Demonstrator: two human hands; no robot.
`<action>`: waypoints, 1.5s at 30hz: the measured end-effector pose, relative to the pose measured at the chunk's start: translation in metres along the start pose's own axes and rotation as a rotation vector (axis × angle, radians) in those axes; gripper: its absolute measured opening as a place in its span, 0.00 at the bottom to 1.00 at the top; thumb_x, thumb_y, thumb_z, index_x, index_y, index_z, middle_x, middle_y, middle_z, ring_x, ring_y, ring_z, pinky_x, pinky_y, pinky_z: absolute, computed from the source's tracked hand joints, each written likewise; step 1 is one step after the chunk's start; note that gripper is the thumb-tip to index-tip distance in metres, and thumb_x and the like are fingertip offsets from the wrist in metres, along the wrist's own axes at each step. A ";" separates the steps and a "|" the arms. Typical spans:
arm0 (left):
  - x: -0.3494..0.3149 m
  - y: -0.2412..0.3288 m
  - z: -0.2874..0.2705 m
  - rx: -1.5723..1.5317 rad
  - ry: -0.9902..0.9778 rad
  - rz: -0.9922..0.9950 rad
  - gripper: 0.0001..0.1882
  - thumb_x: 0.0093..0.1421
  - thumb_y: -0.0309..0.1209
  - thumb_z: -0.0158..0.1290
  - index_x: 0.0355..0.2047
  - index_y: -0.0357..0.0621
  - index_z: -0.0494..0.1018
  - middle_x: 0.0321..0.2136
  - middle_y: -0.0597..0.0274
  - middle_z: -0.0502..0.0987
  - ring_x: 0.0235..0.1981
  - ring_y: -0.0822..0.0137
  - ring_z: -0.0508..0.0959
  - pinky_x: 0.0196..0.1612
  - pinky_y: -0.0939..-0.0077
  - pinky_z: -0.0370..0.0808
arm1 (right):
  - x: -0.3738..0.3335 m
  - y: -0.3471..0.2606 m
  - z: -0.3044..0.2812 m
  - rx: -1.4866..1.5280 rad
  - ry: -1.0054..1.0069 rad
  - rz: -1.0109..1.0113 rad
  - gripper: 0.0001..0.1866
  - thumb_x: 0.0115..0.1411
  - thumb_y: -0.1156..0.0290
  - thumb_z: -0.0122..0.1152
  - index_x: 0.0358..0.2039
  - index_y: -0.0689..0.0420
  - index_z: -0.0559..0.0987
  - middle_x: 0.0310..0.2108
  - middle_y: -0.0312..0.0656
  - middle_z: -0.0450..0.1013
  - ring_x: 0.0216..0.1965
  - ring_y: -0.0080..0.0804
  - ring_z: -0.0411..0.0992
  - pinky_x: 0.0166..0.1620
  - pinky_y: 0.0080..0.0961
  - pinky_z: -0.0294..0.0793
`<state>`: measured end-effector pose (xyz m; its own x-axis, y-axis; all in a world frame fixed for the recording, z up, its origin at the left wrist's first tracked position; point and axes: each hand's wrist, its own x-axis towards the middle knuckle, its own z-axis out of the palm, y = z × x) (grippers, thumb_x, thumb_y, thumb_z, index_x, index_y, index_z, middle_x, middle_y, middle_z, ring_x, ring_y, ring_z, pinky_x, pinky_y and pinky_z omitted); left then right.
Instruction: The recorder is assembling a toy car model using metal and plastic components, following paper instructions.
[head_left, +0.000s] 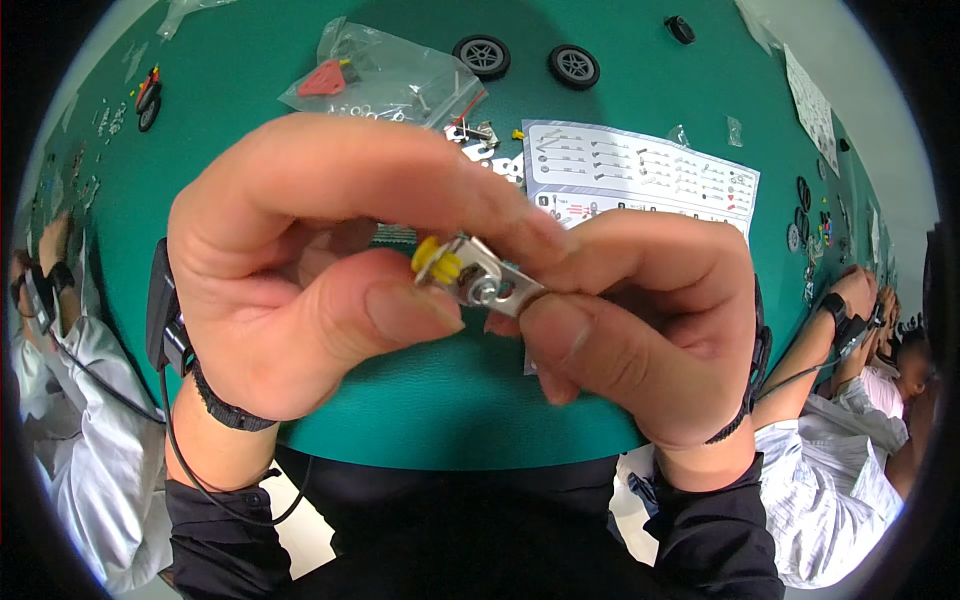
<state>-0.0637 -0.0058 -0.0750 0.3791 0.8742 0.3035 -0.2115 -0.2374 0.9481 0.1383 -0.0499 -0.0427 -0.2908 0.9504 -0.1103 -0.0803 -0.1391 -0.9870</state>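
Note:
In front of my chest, above the table, is a small silver metal bracket [517, 296] with a slotted hole and a screw [485, 291] through it. A yellow plastic piece [434, 262] is joined to its left end. My right hand [650, 320] is closed, pinching the bracket's right end between thumb and fingers. Curled around the other end is my left hand [300, 260], its thumb beside the yellow piece and screw. Its forefinger, a little blurred, reaches over the bracket to the right fingers. The left fingers' exact contact is partly hidden.
Behind my hands lie a printed instruction sheet [640, 165], a clear plastic bag [375, 75] of parts and loose metal pieces [480, 135]. Two black wheels [574, 67] stand farther back on the green table [420, 420]. Other people [840, 300] sit at both sides.

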 end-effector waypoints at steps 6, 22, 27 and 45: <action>0.007 0.002 0.003 0.049 0.033 -0.027 0.41 0.55 0.54 0.63 0.60 0.40 0.64 0.42 0.51 0.78 0.38 0.64 0.79 0.40 0.73 0.77 | 0.006 0.000 -0.008 -0.524 0.119 -0.474 0.07 0.58 0.83 0.63 0.38 0.67 0.81 0.28 0.46 0.77 0.27 0.26 0.74 0.29 0.19 0.70; -0.004 0.008 -0.008 0.290 -0.120 0.102 0.18 0.64 0.31 0.57 0.50 0.32 0.71 0.46 0.53 0.77 0.45 0.64 0.78 0.50 0.72 0.74 | 0.012 0.012 -0.012 -0.798 0.154 -0.782 0.19 0.47 0.89 0.70 0.42 0.61 0.84 0.36 0.41 0.74 0.32 0.28 0.74 0.34 0.18 0.74; -0.004 0.008 -0.011 0.247 -0.141 0.141 0.16 0.65 0.32 0.57 0.46 0.33 0.73 0.42 0.53 0.78 0.41 0.63 0.77 0.45 0.72 0.74 | 0.011 -0.001 -0.009 -0.725 0.098 -0.677 0.18 0.46 0.90 0.69 0.40 0.63 0.84 0.36 0.42 0.74 0.32 0.28 0.74 0.34 0.18 0.74; 0.009 0.007 -0.019 0.458 -0.255 0.391 0.20 0.58 0.34 0.63 0.44 0.32 0.72 0.32 0.50 0.79 0.32 0.62 0.76 0.34 0.73 0.72 | 0.008 -0.006 -0.009 -0.748 0.090 -0.642 0.14 0.46 0.87 0.70 0.36 0.64 0.84 0.37 0.44 0.74 0.34 0.30 0.76 0.36 0.20 0.76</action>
<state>-0.0793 0.0085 -0.0674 0.5654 0.5724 0.5938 0.0067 -0.7231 0.6907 0.1452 -0.0390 -0.0387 -0.3269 0.8059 0.4937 0.4350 0.5921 -0.6784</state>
